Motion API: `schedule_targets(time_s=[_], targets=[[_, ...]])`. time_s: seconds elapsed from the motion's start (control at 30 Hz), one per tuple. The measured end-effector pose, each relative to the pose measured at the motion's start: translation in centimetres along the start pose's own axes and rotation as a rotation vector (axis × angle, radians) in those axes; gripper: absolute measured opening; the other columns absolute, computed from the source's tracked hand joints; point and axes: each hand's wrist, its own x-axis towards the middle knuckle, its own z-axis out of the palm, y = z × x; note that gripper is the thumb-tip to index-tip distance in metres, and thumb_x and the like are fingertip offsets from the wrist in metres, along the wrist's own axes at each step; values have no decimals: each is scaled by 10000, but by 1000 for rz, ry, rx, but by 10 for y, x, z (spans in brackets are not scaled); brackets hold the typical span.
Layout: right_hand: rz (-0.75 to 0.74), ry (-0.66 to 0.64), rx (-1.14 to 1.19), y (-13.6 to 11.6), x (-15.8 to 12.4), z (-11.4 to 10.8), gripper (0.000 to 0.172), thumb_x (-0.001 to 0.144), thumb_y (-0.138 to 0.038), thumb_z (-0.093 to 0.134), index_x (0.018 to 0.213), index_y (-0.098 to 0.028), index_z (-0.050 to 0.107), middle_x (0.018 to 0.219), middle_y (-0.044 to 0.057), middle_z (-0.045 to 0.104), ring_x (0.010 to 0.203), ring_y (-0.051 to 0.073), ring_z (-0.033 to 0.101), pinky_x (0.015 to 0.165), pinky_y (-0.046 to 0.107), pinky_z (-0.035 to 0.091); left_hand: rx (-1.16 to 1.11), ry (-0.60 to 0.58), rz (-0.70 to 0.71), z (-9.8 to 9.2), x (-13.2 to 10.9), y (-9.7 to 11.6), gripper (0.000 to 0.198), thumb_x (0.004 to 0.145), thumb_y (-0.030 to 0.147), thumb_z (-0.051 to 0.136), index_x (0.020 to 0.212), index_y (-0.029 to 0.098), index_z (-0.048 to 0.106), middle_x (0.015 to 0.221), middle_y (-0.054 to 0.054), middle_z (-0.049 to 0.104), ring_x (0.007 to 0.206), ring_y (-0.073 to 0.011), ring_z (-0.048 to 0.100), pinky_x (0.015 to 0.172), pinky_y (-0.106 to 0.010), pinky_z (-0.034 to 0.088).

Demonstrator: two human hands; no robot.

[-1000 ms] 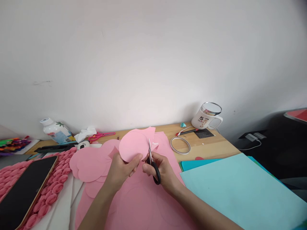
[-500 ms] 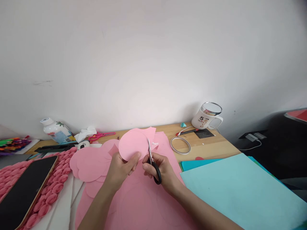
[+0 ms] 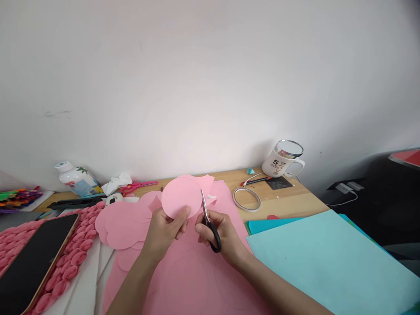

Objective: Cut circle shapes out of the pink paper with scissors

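Observation:
My left hand [image 3: 169, 229] pinches the lower edge of a piece of pink paper [image 3: 180, 197], its thumb on top. The piece has a rounded left side and a ragged corner of surplus at the upper right. Around the handles of black-handled scissors [image 3: 213, 234], my right hand [image 3: 221, 232] is closed. The blades point up and lie at the right side of the held paper, along its curve. Beneath both hands are pink sheets [image 3: 187, 280] with faint circles drawn on them. Several cut pink circles [image 3: 127, 225] overlap in a pile to the left.
Light blue sheets [image 3: 324, 258] lie at right. Toward the wall stand a white mug [image 3: 278, 164] and a white bottle [image 3: 77, 179], with a coiled cable [image 3: 246, 200] and pink scissors [image 3: 138, 187] between them. A phone [image 3: 39, 258] rests on a pink woven mat [image 3: 70, 272] at left.
The held paper and my left hand have shifted very slightly left and up. The scissors stay at the paper's right side, almost unmoved.

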Motion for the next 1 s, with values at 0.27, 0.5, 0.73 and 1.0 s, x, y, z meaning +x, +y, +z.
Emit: schedule_targets(time_s=[0.27, 0.5, 0.73, 1.0], targets=[[24, 2, -13, -1, 0, 2, 346, 656, -467, 668, 587, -169, 508, 431, -62, 455, 373, 72, 402, 389, 204, 305, -34, 37, 11, 1, -1, 4, 412, 729, 332, 570, 384, 179, 404, 363, 50, 367, 355, -63, 315, 406, -231, 284], [12, 13, 27, 0, 2, 2, 330, 605, -420, 724, 653, -179, 504, 507, -63, 453, 463, 85, 408, 463, 218, 326, 21, 81, -108, 2, -1, 1, 406, 620, 336, 649, 399, 191, 341, 366, 79, 280, 385, -59, 259, 389, -224, 206], [2, 32, 17, -2, 3, -1, 374, 591, -422, 733, 629, -187, 445, 529, -69, 396, 499, 82, 329, 465, 214, 263, 10, 45, -122, 3, -1, 2, 368, 616, 353, 642, 434, 190, 367, 388, 82, 272, 393, -58, 235, 385, -222, 174], [-2, 26, -10, 1, 4, -1, 288, 645, -397, 696, 658, -184, 502, 533, -54, 448, 503, 96, 380, 483, 224, 295, 46, 48, -82, 3, 0, 7, 391, 633, 343, 598, 432, 208, 291, 395, 86, 238, 412, -59, 210, 416, -233, 159]])
